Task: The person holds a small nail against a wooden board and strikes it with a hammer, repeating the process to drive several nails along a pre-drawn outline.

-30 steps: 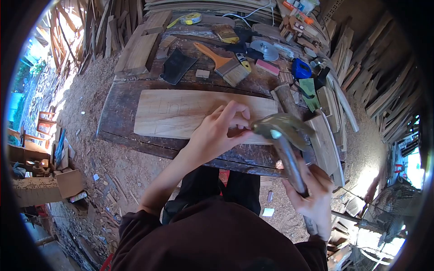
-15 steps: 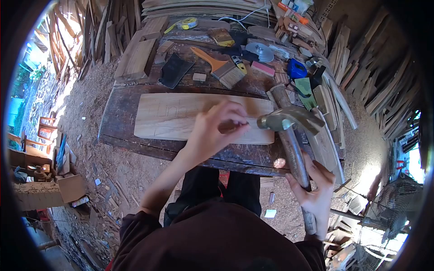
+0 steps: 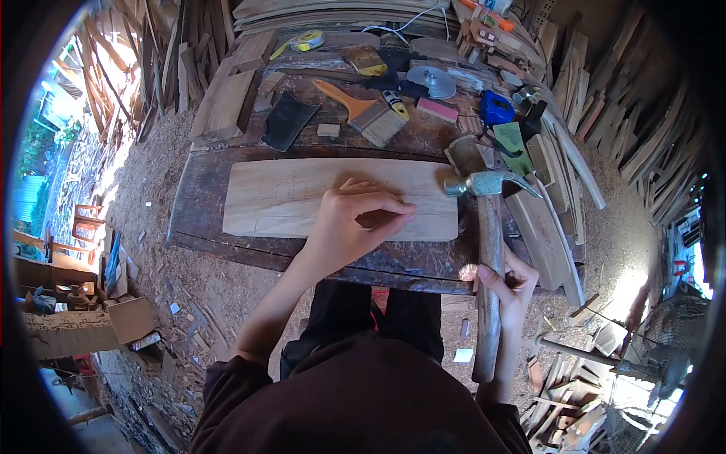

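Note:
A pale wooden board (image 3: 276,200) with faint pencil marks lies flat near the front edge of the workbench. Over its right half is my left hand (image 3: 352,219), thumb and index fingertips pinched together; whatever is between them is too small to make out. My right hand (image 3: 510,287) grips the wooden handle of a claw hammer (image 3: 490,227). The hammer's metal head is just past the board's right end, its face pointing left and its claw right.
Behind the board on the workbench (image 3: 197,189) lie a wide brush (image 3: 378,123), a dark sheet (image 3: 290,121), a pink block (image 3: 437,110), a blue tape measure (image 3: 496,108) and a metal disc (image 3: 431,82). Wood strips (image 3: 541,234) lie at the right.
The hammer has turned more upright, and its head has shifted slightly. My right hand has moved a little left and its hold has shifted. My left hand remains pinched over the board.

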The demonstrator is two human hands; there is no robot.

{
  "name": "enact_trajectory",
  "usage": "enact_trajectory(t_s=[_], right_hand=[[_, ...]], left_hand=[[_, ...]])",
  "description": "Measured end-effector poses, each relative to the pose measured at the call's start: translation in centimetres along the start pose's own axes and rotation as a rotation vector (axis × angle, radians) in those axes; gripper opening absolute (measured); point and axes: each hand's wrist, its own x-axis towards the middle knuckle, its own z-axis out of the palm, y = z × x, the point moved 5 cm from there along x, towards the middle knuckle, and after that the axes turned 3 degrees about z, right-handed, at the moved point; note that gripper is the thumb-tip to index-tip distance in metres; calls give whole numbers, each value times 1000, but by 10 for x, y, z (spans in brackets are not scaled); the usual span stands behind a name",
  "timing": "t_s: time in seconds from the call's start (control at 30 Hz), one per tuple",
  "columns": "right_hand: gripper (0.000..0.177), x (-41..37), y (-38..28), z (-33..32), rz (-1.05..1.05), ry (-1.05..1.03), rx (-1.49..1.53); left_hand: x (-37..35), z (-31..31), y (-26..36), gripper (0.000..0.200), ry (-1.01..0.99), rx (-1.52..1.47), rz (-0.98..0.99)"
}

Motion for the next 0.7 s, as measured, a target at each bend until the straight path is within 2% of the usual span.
enact_trajectory(t_s=[0.1, 0.3, 0.7], right_hand=[[54, 0, 2, -2, 6, 8, 58], [56, -1, 5, -1, 0, 0, 56], [53, -1, 5, 0, -19, 54, 16]], left_hand=[[-2, 1, -2, 11, 12, -31, -67], [-2, 3, -3, 13, -6, -2, -18], [-2, 4, -3, 12, -1, -25, -53]])
